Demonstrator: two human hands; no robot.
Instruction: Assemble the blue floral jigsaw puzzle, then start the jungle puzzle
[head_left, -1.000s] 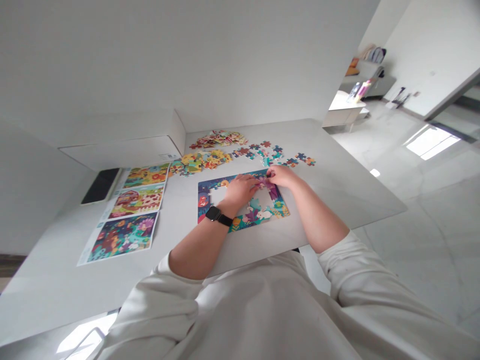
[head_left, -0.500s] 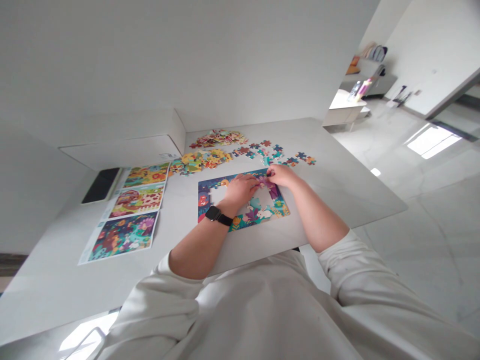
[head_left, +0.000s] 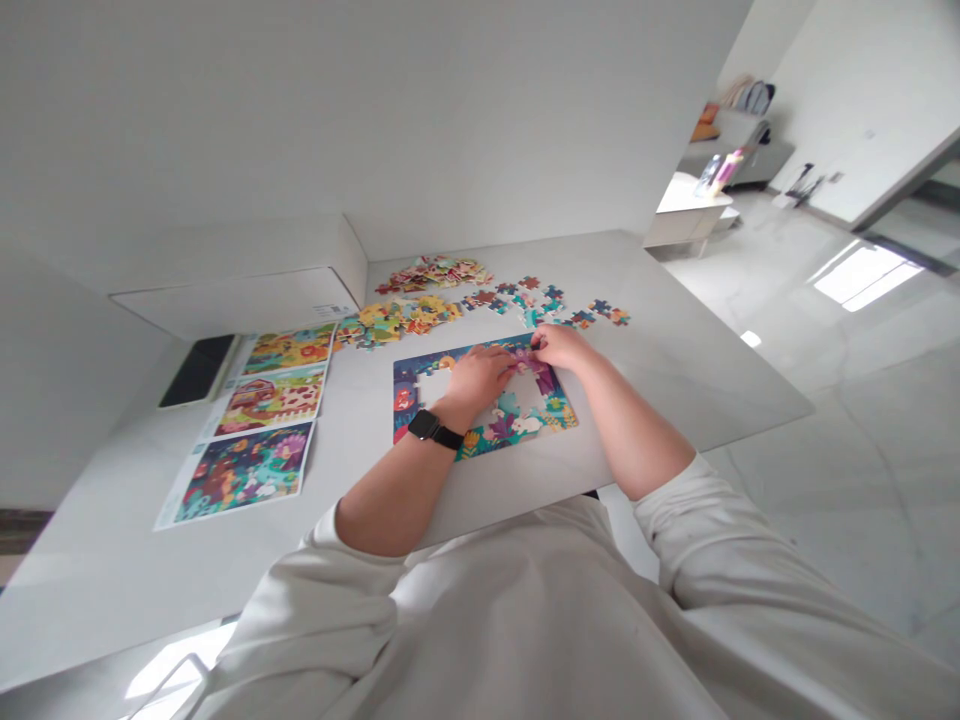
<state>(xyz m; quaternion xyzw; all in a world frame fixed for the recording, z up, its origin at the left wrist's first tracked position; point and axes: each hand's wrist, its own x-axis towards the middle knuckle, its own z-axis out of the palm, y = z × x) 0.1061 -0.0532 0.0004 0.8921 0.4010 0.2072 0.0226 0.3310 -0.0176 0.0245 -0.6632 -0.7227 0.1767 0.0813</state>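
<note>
A partly assembled jigsaw puzzle (head_left: 522,427) lies flat on the table, with a colourful border and a pale gap in its middle. My left hand (head_left: 482,378), a black watch on its wrist, rests over the puzzle's centre with its fingers stretched out and lying flat. At the upper right edge, my right hand (head_left: 559,346) is closed in a pinch on a puzzle piece, mostly covered by the fingers. Loose blue and teal puzzle pieces (head_left: 553,296) lie just beyond the puzzle.
Piles of yellow puzzle pieces (head_left: 409,316) and red puzzle pieces (head_left: 435,272) lie farther back. To the left are a printed picture sheet (head_left: 251,470), a dark-screened phone (head_left: 198,371) and a white box (head_left: 247,290). The table (head_left: 697,380) ends at a corner on the right.
Both hands hold nearly the same places on the puzzle; the right fingertips shift only slightly. The whole view has moved a little.
</note>
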